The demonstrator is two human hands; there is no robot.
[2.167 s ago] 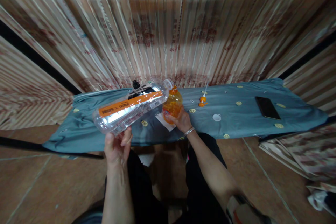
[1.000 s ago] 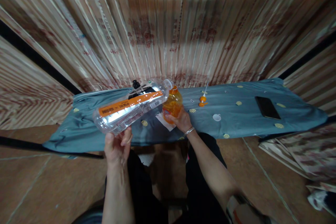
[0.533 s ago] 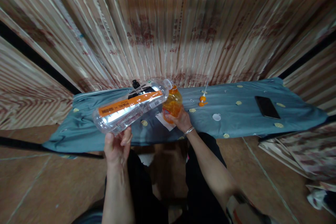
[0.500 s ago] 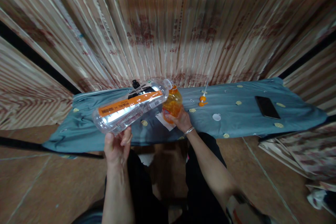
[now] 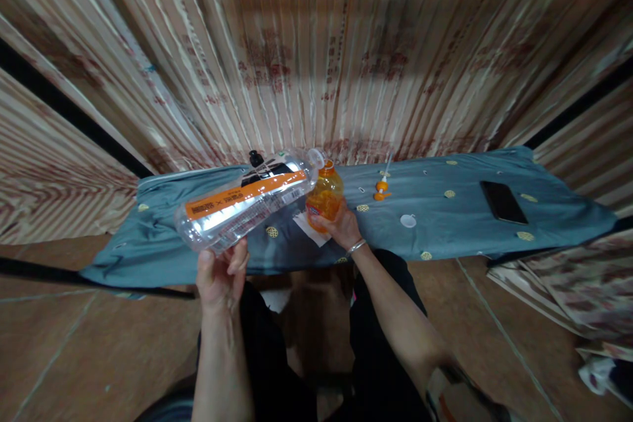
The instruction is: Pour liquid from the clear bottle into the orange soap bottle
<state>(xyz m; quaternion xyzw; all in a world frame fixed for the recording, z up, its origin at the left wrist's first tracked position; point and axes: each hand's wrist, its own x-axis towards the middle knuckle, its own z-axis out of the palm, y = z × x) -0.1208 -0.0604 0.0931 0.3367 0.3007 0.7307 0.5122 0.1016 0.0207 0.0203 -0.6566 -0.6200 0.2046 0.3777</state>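
Observation:
A large clear plastic bottle (image 5: pixel 247 201) with an orange and silver label is tilted, its neck at the upper right. My left hand (image 5: pixel 222 277) grips its underside near the base. The mouth of this bottle is right beside the open top of an orange transparent bottle (image 5: pixel 325 194). My right hand (image 5: pixel 341 224), with a silver bracelet at the wrist, is closed around the lower right side of the orange bottle, which stands upright over a white paper (image 5: pixel 310 229). Whether liquid passes between the two bottles is too small to tell.
On the blue-green cloth (image 5: pixel 425 194) lie an orange pump top (image 5: pixel 381 190) with a clear tube, a round white disc (image 5: pixel 408 221) and a dark phone (image 5: pixel 503 202). A black cap-like thing (image 5: pixel 255 158) shows behind the clear bottle. A patterned curtain (image 5: pixel 316 46) hangs behind.

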